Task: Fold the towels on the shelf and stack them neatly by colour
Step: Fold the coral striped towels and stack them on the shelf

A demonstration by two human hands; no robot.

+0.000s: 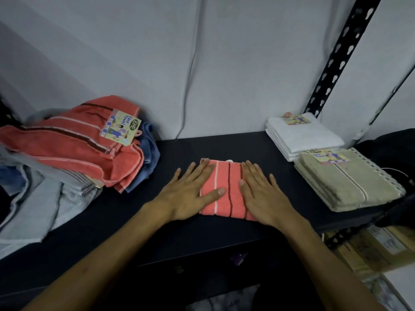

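Under flat, straight fingers (197, 173) of both hands, the folded coral towel (224, 189) is being pressed smooth; next it likely needs lifting onto its own colour stack.

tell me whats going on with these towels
A person is pressing both hands flat on a folded coral towel in the middle of the dark shelf, left hand and right hand smoothing it. To the right sit finished stacks, white towels behind beige towels. A loose pile of coral, blue and grey towels waits on the left.
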